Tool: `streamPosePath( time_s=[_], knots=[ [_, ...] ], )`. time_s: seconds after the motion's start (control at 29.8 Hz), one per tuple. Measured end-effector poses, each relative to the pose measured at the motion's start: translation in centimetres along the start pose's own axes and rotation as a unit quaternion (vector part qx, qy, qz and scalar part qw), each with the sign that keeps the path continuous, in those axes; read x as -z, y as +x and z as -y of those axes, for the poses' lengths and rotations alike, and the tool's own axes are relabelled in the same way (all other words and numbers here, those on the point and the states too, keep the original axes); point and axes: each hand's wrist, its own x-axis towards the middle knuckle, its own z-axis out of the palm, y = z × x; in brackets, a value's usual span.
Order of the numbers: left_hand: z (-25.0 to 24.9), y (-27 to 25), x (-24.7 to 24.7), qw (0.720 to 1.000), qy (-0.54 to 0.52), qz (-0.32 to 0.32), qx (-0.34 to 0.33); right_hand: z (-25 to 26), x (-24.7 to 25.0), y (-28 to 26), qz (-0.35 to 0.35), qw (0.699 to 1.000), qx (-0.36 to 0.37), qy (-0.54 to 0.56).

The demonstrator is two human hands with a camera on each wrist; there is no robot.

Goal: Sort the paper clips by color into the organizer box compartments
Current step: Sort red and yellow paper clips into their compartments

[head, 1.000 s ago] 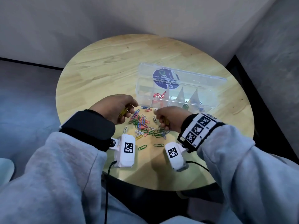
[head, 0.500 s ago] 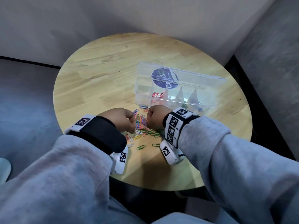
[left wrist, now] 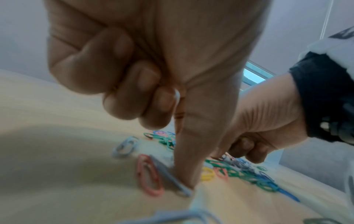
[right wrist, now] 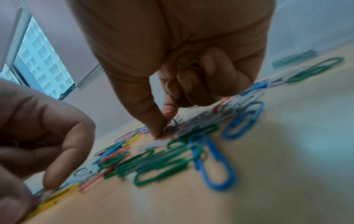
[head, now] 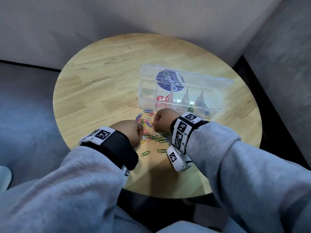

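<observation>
Both hands [head: 129,130] lowered onto one clip pile [head: 151,132]

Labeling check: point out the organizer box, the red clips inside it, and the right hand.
organizer box [head: 226,84]: head view, lid's far right edge.
red clips [head: 161,98]: head view, middle of the bunch.
right hand [head: 164,120]: head view, back of the hand.

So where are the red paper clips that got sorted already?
In the head view, the red paper clips lie inside the clear organizer box, in a compartment near its left end, just beyond the right hand.
</observation>
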Motion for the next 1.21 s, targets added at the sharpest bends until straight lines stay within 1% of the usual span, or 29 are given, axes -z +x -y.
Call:
streamPosePath(
  time_s=[0.1,0.2,0.37,0.44,0.57,0.64,0.67,0.74,0.81,0.84,0.87,0.91,0.94,1.01,1.08,1.14,1.21],
  knots=[
    [0.2,0.1,0.3,1.0,-0.003,-0.011,0.005,-0.3,-0.1,-0.2,0.017,1.0,-0.01,-0.006],
    [0.1,-0.1,0.3,1.0,-0.008,-0.021,0.002,-0.9,0.0,-0.7,0.03,1.0,0.0,-0.001],
    [-0.1,-0.1,0.0,1.0,-0.007,-0.002,-0.01,-1.6,0.4,-1.0,0.003,1.0,0.011,0.016],
    [-0.1,0.0,0.0,1.0,-0.008,0.002,-0.012,-1.9,0.6,-1.1,0.004,0.999,0.022,0.028],
    [0.0,0.1,0.0,1.0,0.003,0.004,-0.016,-2.3,1.0,-1.4,0.01,0.996,0.024,0.082],
    [0.0,0.1,0.0,1.0,0.006,-0.002,-0.018,-2.6,1.3,-1.4,0.01,0.993,0.005,0.118],
    [0.0,0.1,0.0,1.0,0.007,-0.003,-0.019,-2.8,1.5,-1.4,0.023,0.99,-0.01,0.139],
    [0.0,0.2,-0.2,1.0,0.007,0.002,-0.022,-3.4,1.5,-1.4,0.054,0.972,-0.042,0.224],
    [0.0,0.3,-0.3,1.0,0.004,0.006,-0.023,-4.0,1.2,-1.3,0.074,0.932,-0.084,0.346],
    [0.0,0.3,-0.3,1.0,0.002,0.006,-0.022,-4.3,1.0,-1.2,0.075,0.916,-0.095,0.382],
    [0.0,0.3,-0.2,1.0,0.002,0.007,-0.022,-4.5,0.9,-1.3,0.075,0.912,-0.093,0.393],
    [-0.1,0.4,-0.2,1.0,0.004,0.009,-0.023,-4.5,0.9,-1.4,0.071,0.914,-0.087,0.391],
    [-0.2,0.4,-0.2,1.0,0.007,0.009,-0.024,-4.5,1.0,-1.5,0.059,0.925,-0.078,0.366],
    [-0.2,0.4,-0.3,1.0,0.011,0.008,-0.02,-4.5,1.3,-1.6,0.024,0.96,-0.055,0.273],
    [-0.1,0.5,-0.5,1.0,0.008,0.008,-0.013,-4.3,1.4,-1.8,-0.004,0.982,-0.033,0.186],
    [0.1,0.6,-0.7,1.0,0.004,0.004,-0.009,-4.3,1.3,-2.0,-0.015,0.985,-0.021,0.169],
    [0.2,0.7,-0.7,1.0,-0.004,0.001,-0.011,-4.3,1.3,-2.0,-0.006,0.974,-0.027,0.226]
  ],
)
